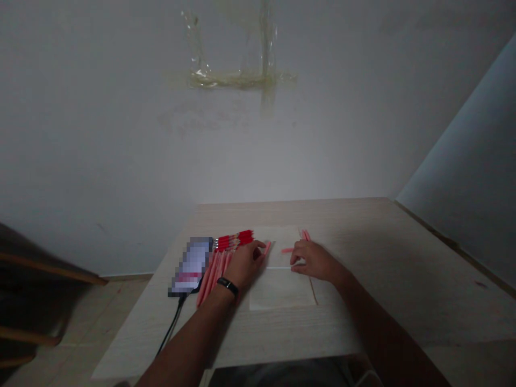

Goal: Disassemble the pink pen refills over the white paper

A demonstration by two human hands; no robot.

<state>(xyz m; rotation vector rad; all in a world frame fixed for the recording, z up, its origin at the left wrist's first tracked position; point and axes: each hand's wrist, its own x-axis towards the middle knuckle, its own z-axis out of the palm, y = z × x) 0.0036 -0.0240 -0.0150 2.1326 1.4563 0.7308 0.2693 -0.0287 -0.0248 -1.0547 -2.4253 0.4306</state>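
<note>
My left hand (246, 260), with a black band on its wrist, has its fingers curled in a pinch. A short pink tube (267, 247) sticks out at its fingertips. My right hand (311, 260) is closed with thumb and forefinger together on the right end of a thin white rod (278, 267), which runs leftward between the hands. Another pink piece (286, 250) pokes out left of the right-hand fingers, and pink tips (305, 235) show just behind that hand. Under both hands lies a pale, thin sheet (278, 295).
Several red pen parts (234, 240) lie left of my left hand, with long pink barrels (210, 274) in front. A phone (192, 263) with a black cable (171, 325) rests at the table's left side. A thin brown strip (313, 292) lies along the sheet. The wall (258, 161) stands behind the table.
</note>
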